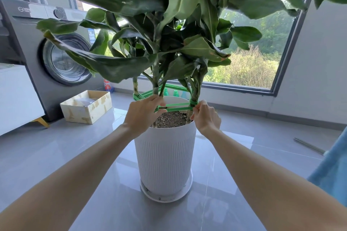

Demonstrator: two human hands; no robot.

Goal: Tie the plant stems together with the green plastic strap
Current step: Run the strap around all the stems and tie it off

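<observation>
In the centre of the frame a white ribbed pot [165, 155] stands on a white saucer [167, 198] on the grey tiled floor [75, 155], with dark soil [171, 119] showing at its rim. The plant stems [155, 78] rise out of the soil into broad green leaves that fill the upper half of the frame. The green plastic strap [176, 106] sits just above the pot rim: it is wound round a stem at the left, runs behind the plant, is wrapped round a stem at the right, and crosses the front as 2 parallel bands. The left hand [144, 110] is at the left end of those bands, its grip curled round them near the middle stem. The right hand [205, 116] is at the right end, its grip a narrow pinch of thumb and forefinger on the strap, just beside the wrap on the right stem. At the left of the frame stand a grey washing machine [56, 52] and, below it, an open cardboard box [86, 107] on the floor. A window [253, 62] at the right shows trees outside, and blue cloth [334, 170] edges the lower right.
</observation>
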